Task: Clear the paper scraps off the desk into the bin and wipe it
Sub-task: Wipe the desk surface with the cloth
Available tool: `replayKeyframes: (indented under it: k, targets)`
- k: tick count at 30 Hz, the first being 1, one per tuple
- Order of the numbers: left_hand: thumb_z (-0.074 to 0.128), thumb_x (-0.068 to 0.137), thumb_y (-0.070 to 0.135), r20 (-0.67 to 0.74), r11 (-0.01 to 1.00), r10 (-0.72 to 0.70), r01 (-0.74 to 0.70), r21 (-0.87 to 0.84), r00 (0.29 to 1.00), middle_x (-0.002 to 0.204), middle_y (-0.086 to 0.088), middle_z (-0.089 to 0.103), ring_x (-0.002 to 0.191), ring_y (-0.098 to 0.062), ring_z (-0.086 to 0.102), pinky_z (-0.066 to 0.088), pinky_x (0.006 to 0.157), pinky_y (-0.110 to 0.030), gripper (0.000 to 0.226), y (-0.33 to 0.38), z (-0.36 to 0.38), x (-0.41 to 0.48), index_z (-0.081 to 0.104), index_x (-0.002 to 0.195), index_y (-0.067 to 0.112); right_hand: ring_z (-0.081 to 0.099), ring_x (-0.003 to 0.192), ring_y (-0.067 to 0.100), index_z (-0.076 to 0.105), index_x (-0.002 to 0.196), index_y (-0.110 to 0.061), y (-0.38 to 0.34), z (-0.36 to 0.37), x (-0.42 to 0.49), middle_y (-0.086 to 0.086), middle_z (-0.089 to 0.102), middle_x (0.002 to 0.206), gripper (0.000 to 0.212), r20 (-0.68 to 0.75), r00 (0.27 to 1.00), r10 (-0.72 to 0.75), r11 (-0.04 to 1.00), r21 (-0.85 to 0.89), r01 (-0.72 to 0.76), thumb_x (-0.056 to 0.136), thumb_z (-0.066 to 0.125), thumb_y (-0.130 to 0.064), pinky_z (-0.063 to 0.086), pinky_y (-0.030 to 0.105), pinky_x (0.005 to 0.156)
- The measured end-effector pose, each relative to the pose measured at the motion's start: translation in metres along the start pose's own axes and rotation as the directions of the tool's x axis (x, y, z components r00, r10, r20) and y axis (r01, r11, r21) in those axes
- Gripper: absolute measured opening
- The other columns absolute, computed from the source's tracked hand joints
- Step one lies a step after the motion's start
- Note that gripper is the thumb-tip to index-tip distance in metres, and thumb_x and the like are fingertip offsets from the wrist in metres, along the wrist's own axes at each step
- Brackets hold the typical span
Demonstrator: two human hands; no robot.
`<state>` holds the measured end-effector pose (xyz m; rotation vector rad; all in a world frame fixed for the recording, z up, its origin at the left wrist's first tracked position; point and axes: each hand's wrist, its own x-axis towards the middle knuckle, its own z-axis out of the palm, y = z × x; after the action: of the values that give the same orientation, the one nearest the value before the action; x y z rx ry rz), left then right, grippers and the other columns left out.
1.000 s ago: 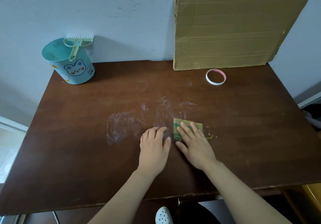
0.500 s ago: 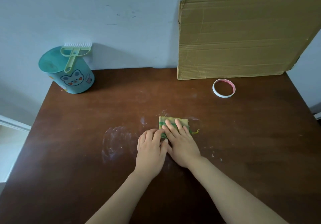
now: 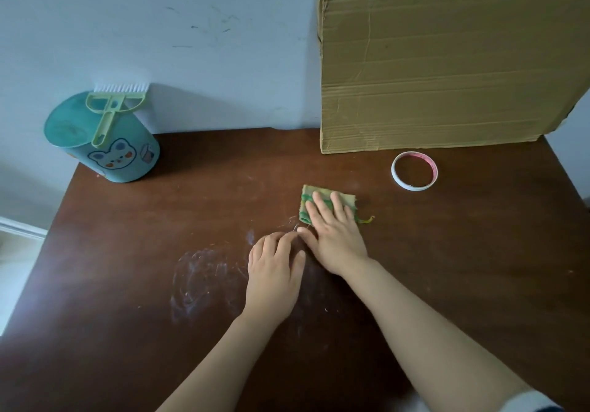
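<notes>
Wiping on across the bench (image 3: 479,268), with the bin (image 3: 127,162) at ten o'clock and white smears (image 3: 204,277) left behind at eight. Sliding out toward twelve now with the right grip (image 3: 338,239) spread flat on the cloth (image 3: 348,200), left grip (image 3: 274,280) flat alongside, holding nothing.

A single view is supplied. The camera sits on the person's head, above the near part of the desk (image 3: 479,268), and faces forward and steeply down. The wide-angle lens takes in most of the desk top and the lower wall (image 3: 159,28) behind it; the desk's side edges converge toward that wall. Both forearms enter from the bottom border. The left hand (image 3: 274,271) and right hand (image 3: 335,236) lie near the frame centre, close to the lens. The bin (image 3: 105,143) marks the far left corner of the desk. The cardboard sheet (image 3: 447,60) fills the upper right, cut by the top and right borders.
</notes>
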<state>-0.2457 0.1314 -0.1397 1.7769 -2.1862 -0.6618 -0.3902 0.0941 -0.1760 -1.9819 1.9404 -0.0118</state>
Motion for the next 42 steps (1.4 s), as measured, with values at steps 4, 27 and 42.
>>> replayKeyframes:
  k: [4, 27, 42]
  targets:
    - [0.042, 0.096, 0.030, -0.007, 1.000, -0.016, 0.016, -0.024, 1.000, 0.130, 0.004, 0.048, 0.125, -0.016, 0.036, 0.023, 0.107, -0.032, 0.035, -0.005, -0.006, 0.007, 0.050, 0.129, 0.021, -0.016, 0.144, 0.018, 0.011, 0.150, -0.027, -0.008, 0.010, -0.028, -0.009, -0.001, 0.159, 0.064, 0.013, 0.989, -0.147, 0.989, 0.034, 0.147, 0.094, 0.009, -0.056, -0.005, 0.037, 0.118]
    - [0.044, 0.096, 0.030, -0.004, 0.996, 0.073, -0.073, -0.042, 0.997, 0.130, 0.001, 0.049, 0.126, -0.019, 0.036, 0.022, 0.110, -0.033, 0.037, -0.062, -0.038, 0.062, 0.049, 0.131, 0.019, -0.011, 0.145, 0.020, 0.008, 0.150, -0.027, -0.023, -0.002, 0.043, -0.008, -0.001, 0.159, 0.058, -0.016, 0.999, 0.050, 0.999, -0.016, -0.050, 0.098, 0.016, -0.051, 0.000, 0.038, 0.117]
    - [0.043, 0.096, 0.032, -0.009, 0.995, 0.049, -0.049, -0.082, 0.999, 0.131, 0.001, 0.048, 0.127, -0.018, 0.034, 0.019, 0.111, -0.032, 0.039, -0.092, -0.046, 0.109, 0.048, 0.132, 0.019, -0.010, 0.145, 0.020, 0.011, 0.150, -0.028, -0.055, -0.010, 0.121, -0.008, 0.001, 0.159, 0.058, -0.011, 0.997, -0.080, 0.996, -0.031, 0.079, 0.098, 0.018, -0.052, -0.004, 0.037, 0.116]
